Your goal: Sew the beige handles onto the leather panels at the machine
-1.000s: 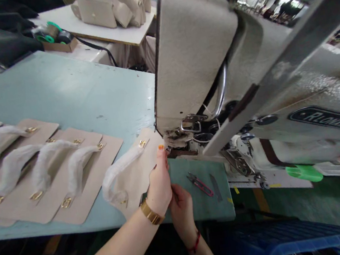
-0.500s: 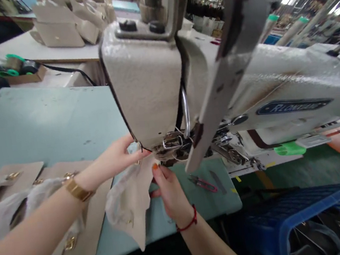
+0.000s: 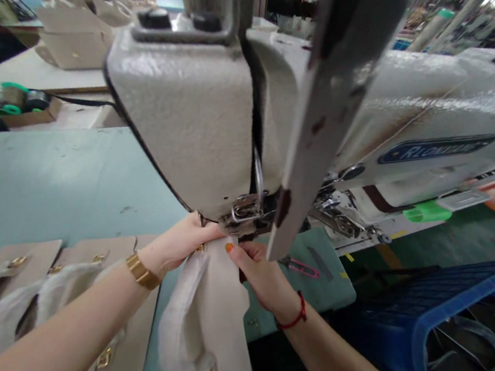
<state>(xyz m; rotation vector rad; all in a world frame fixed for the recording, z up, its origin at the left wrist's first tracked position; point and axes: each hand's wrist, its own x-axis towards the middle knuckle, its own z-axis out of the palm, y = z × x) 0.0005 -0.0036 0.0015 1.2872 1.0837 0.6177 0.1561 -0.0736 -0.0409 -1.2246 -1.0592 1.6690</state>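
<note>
A beige bag panel [image 3: 226, 316] hangs down from under the needle area of a sewing machine [image 3: 194, 125], over the table's front edge. It carries a strap wrapped in white foam [image 3: 178, 334] and gold fittings. My left hand [image 3: 186, 239] grips the panel's upper left edge close to the presser foot; some of its fingertips are hidden by the machine head. Thumb on top, my right hand [image 3: 266, 274] pinches the panel's upper right edge. The spot beneath the needle is mostly hidden.
More beige panels [image 3: 134, 346] with wrapped straps lie at left on the green table [image 3: 55, 180]. Pink-handled thread snips [image 3: 304, 268] rest right of my hand. A blue crate [image 3: 411, 322] with dark pieces stands at lower right. Thread spools [image 3: 14, 97] sit at upper left.
The panel has turned and straightened, now hanging lower over the table edge. My left hand has shifted slightly lower, and my right hand has moved a little right. The view has come closer to the machine.
</note>
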